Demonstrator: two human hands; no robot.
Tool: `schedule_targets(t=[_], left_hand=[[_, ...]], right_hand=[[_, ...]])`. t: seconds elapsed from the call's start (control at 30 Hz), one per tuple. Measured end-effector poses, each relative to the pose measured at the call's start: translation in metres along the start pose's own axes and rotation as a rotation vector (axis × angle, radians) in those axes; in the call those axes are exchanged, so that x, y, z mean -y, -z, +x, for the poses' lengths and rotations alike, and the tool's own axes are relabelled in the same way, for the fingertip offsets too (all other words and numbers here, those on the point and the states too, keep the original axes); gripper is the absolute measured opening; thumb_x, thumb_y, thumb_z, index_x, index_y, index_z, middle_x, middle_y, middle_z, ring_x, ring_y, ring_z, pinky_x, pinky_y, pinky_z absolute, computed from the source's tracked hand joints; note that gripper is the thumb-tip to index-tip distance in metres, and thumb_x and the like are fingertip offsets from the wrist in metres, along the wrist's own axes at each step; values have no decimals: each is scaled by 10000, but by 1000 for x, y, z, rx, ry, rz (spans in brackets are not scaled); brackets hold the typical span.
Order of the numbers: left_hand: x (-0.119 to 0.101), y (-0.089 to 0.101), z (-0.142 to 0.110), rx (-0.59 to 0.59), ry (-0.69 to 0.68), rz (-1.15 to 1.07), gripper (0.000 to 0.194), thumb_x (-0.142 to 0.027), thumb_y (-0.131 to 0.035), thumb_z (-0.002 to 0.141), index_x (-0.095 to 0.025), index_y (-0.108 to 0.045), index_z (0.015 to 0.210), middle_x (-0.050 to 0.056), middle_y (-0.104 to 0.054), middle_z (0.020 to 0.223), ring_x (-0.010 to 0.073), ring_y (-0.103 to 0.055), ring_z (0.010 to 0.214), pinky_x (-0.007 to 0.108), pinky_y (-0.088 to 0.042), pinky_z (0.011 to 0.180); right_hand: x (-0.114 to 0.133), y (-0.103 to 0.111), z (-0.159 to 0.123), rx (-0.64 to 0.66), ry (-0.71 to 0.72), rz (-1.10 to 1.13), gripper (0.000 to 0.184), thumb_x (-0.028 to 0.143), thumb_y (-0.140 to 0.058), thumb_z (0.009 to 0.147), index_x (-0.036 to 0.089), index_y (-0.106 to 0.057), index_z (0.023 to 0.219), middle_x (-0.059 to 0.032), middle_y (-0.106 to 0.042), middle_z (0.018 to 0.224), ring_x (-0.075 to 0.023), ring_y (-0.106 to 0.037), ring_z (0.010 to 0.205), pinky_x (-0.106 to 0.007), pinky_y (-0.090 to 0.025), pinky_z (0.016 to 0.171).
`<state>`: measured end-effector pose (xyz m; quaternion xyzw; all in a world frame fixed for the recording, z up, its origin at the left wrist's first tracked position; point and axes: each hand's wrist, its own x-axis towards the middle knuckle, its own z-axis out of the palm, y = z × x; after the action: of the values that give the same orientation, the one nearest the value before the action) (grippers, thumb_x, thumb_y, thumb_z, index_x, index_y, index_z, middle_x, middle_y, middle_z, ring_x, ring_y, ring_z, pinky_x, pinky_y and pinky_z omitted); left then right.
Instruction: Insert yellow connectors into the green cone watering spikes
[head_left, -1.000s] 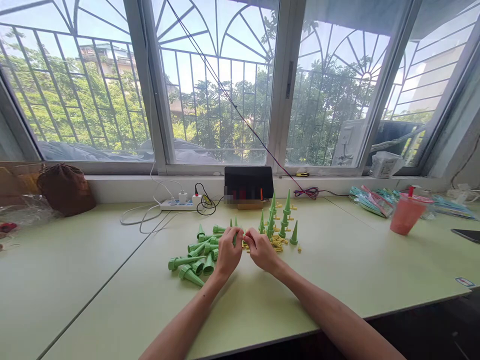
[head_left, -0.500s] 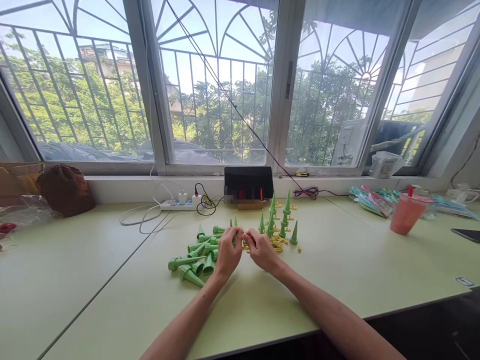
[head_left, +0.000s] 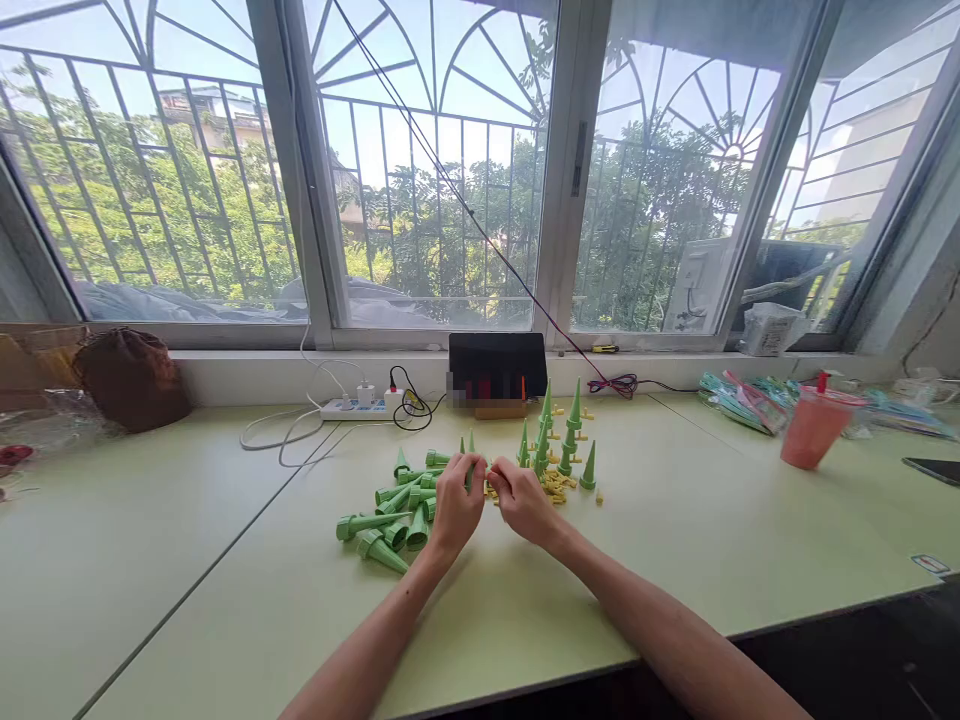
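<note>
My left hand (head_left: 454, 507) is closed round a green plastic cone (head_left: 470, 462) whose tip points up above the fingers. My right hand (head_left: 523, 504) is pinched close beside it, fingertips at the cone's side; what it holds is hidden, perhaps a small yellow piece. Left of my hands lies a heap of green cones (head_left: 390, 508) on their sides. Behind my right hand several green cones stand upright (head_left: 559, 440), with small yellow pieces (head_left: 555, 486) scattered among them on the pale green table (head_left: 225, 560).
At the back stand a black device (head_left: 497, 366) on a block, a white power strip (head_left: 358, 407) with cables, and a brown pouch (head_left: 131, 378) at the left. A pink lidded cup (head_left: 814, 425), coloured packets (head_left: 742, 400) and a dark phone (head_left: 934, 470) lie at the right.
Nothing has visibly moved apart from tiny shifts of the fingers at the cone.
</note>
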<state>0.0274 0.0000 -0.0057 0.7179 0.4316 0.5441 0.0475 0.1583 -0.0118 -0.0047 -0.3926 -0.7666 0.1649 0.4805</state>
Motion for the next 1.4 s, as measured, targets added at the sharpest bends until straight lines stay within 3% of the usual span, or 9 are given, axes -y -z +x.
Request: schedule_targets(t=[0.33, 0.67, 0.87, 1.4], left_hand=[[-1, 1, 0, -2, -24, 0, 223, -282, -432, 924, -189, -567, 772, 24, -579, 763, 157, -542, 710, 268, -409, 668], [-1, 0, 0, -2, 7, -23, 233, -287, -428, 922, -189, -570, 766, 28, -588, 765, 158, -558, 713, 270, -416, 654], [0, 0, 0, 3, 43, -33, 256, -310, -417, 927, -191, -571, 762, 29, -591, 760, 159, -570, 702, 271, -418, 628], [-1, 0, -1, 25, 1, -7, 228, -287, -425, 932, -188, -560, 777, 25, -570, 768, 155, -537, 710, 274, -410, 676]], right_hand=[[-2, -2, 1, -8, -15, -39, 294, 277, -361, 944, 192, -362, 662, 37, -419, 587, -102, -326, 539, -237, -238, 530], [-4, -3, 0, -19, -27, -48, 330, 310, -360, 953, 189, -404, 650, 34, -431, 571, -102, -344, 526, -237, -244, 522], [-1, -3, 0, 8, -12, -14, 258, 302, -361, 958, 189, -449, 743, 24, -491, 637, -104, -390, 546, -222, -278, 537], [-8, -5, 1, -3, -15, -46, 300, 265, -373, 940, 182, -430, 657, 27, -461, 590, -101, -357, 542, -231, -256, 532]])
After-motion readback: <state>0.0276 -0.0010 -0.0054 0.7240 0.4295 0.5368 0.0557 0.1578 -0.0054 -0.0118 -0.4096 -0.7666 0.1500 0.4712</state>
